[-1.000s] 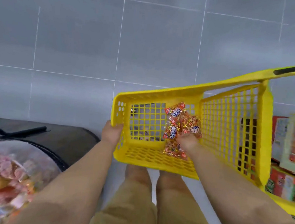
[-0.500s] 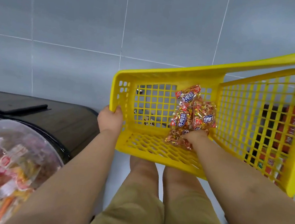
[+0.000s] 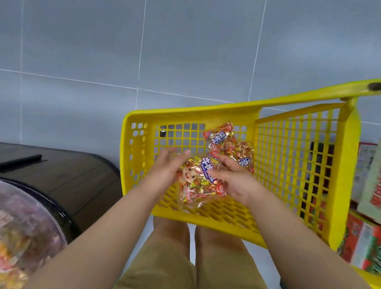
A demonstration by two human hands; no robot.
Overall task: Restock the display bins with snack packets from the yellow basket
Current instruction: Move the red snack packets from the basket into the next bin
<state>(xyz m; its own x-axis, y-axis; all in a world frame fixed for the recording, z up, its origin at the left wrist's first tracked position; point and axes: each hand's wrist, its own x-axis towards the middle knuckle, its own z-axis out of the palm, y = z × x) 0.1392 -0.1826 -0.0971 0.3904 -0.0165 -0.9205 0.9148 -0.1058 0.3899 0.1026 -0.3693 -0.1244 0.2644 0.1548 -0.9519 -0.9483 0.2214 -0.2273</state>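
The yellow basket (image 3: 187, 114) lies tilted in front of my knees, its open side facing me. Inside it are several red and gold snack packets (image 3: 228, 143). My right hand (image 3: 235, 183) grips a bunch of these packets (image 3: 196, 179), thumb across the front. My left hand (image 3: 162, 173) is inside the basket too, its straight fingers pressed against the left side of the bunch. A clear round display bin (image 3: 4, 231) full of wrapped snacks sits at the lower left.
A dark wooden counter (image 3: 67, 175) with a black flat object (image 3: 10, 161) runs along the left, behind the bin. Red and green cartons (image 3: 369, 250) stand on a yellow shelf at the right. The floor is grey tile.
My left hand let go of the basket's left rim and moved inside to the packets. My right hand lifted a bunch of packets off the basket's mesh.
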